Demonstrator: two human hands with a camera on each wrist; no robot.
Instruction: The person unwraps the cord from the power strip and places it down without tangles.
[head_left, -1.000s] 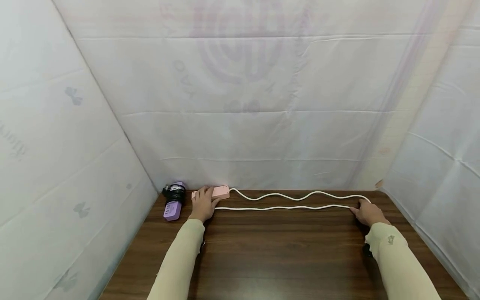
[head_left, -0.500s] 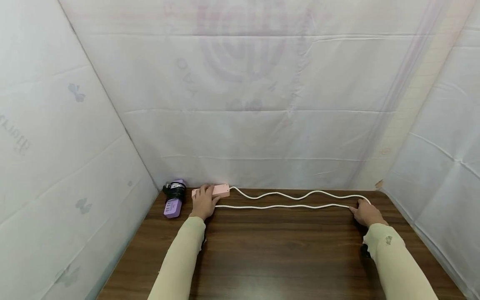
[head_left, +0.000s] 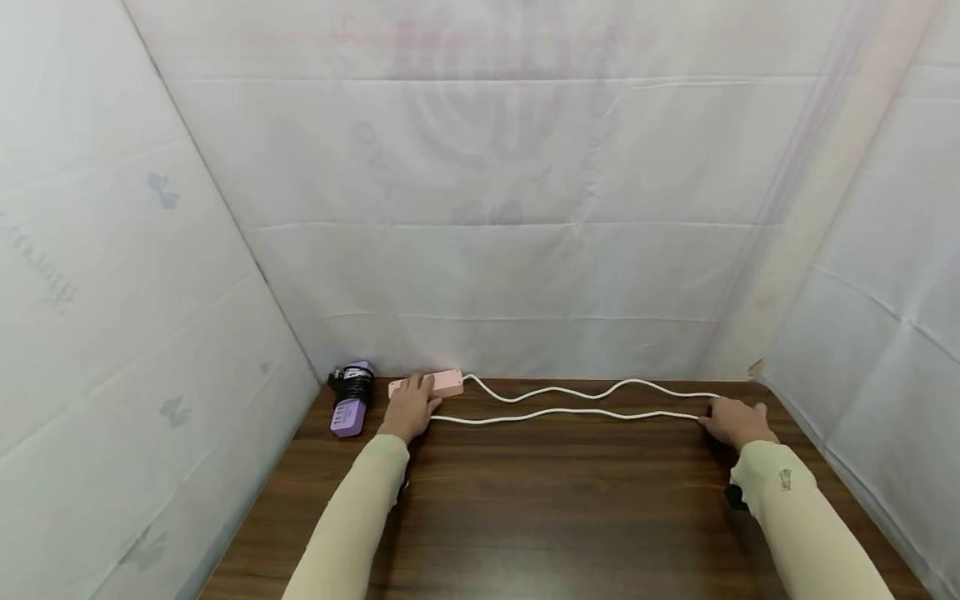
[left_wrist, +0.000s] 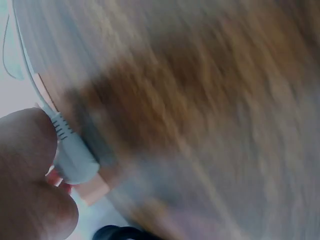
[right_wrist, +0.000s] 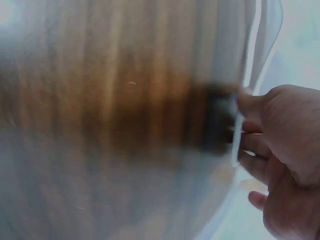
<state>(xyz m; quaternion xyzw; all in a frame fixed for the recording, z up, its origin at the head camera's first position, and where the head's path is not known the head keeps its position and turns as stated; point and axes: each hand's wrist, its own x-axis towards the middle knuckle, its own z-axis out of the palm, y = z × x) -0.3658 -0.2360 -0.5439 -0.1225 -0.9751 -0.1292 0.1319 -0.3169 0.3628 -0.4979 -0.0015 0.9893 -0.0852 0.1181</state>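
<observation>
A pink power strip lies at the back of the wooden table. My left hand rests beside it and pinches a white plug at the strip's near edge. The strip's white cable runs right in two strands to my right hand. There the thumb and fingers close on the cable at its bend near the right wall. Both wrist views are blurred.
A purple power strip with a black cord wound on it lies left of the pink one. White sheeting walls the table at the back and both sides.
The right hand has shifted slightly outward over the cable's bend, which now lies under the fingers. The left hand stays by the pink strip.
</observation>
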